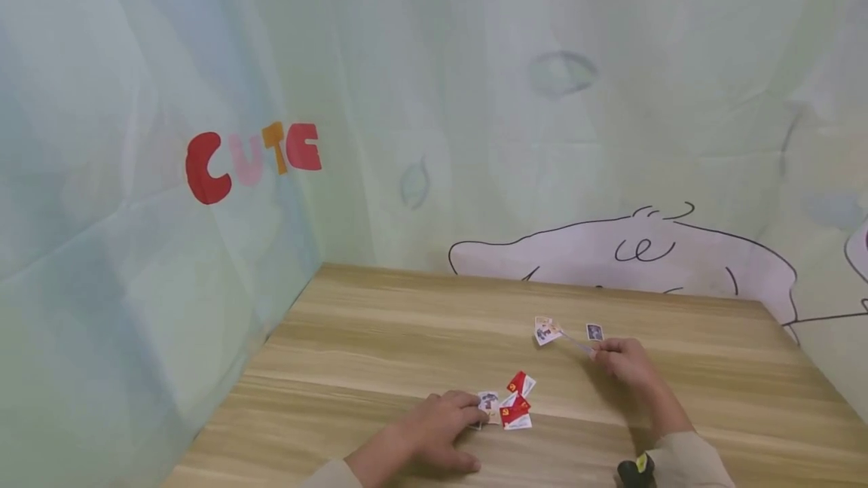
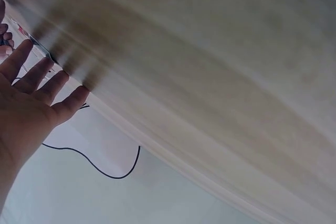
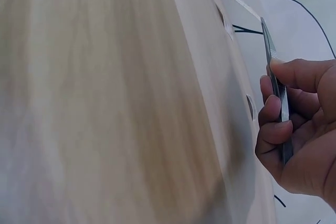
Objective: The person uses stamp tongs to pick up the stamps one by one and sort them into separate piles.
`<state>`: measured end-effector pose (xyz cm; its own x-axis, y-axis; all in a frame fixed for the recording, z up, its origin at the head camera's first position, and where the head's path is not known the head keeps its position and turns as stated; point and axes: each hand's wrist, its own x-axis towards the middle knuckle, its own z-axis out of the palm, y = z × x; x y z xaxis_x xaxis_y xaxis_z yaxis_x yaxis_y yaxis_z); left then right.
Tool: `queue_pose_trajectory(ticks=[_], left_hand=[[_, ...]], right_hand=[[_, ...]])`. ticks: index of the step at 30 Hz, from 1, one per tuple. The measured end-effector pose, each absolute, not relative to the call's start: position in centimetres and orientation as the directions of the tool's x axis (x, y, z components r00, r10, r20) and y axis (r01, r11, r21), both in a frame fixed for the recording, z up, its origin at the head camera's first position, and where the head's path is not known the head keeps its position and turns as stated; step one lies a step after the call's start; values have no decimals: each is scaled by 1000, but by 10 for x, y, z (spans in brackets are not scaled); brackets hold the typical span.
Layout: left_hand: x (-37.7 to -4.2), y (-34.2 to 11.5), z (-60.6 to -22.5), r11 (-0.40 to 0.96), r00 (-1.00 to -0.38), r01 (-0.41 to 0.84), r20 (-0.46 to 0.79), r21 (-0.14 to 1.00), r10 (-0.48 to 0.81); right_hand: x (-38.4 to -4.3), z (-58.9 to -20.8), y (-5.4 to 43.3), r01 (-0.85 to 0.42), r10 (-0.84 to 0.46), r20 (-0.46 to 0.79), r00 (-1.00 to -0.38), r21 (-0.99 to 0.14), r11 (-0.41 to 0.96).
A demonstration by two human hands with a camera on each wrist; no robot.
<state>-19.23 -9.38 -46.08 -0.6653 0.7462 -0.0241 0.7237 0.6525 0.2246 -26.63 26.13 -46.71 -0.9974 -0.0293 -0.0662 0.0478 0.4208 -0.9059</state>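
Observation:
My right hand (image 1: 624, 361) grips a pair of tweezers (image 3: 270, 45), thumb on one side and curled fingers on the other. Pinched at the tweezers' tip is a small stamp-like paper (image 3: 241, 2), seen edge-on and raised off the table. Below it lies a pale picture stamp (image 1: 545, 332), partly overlapped in the head view. A dark stamp (image 1: 594, 332) lies flat just beyond the right hand. My left hand (image 1: 441, 424) rests with fingers extended, fingertips touching a picture stamp (image 1: 489, 401). Beside that, several red-and-white stamps (image 1: 515, 420) overlap one another.
The wood-grain table (image 1: 380, 322) ends at a pale printed cloth backdrop (image 1: 434, 96) behind and to the left. A dark round object with a yellow mark (image 1: 636, 471) sits by the right sleeve (image 1: 692, 462).

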Motion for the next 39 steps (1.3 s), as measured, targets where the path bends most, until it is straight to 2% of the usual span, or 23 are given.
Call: queue_pose_trajectory(ticks=[21, 29, 39], left_hand=[[-192, -92, -458, 645, -655, 735, -28, 208, 755], [-192, -91, -457, 657, -665, 720, -50, 223, 745], [-193, -91, -458, 663, -670, 713, -59, 230, 740]], right_hand=[[-281, -468, 251, 89, 75, -58, -996, -850, 520], [-282, -467, 246, 54, 75, -8, -997, -772, 633], [-282, -466, 243, 40, 92, 27, -995, -761, 647]])
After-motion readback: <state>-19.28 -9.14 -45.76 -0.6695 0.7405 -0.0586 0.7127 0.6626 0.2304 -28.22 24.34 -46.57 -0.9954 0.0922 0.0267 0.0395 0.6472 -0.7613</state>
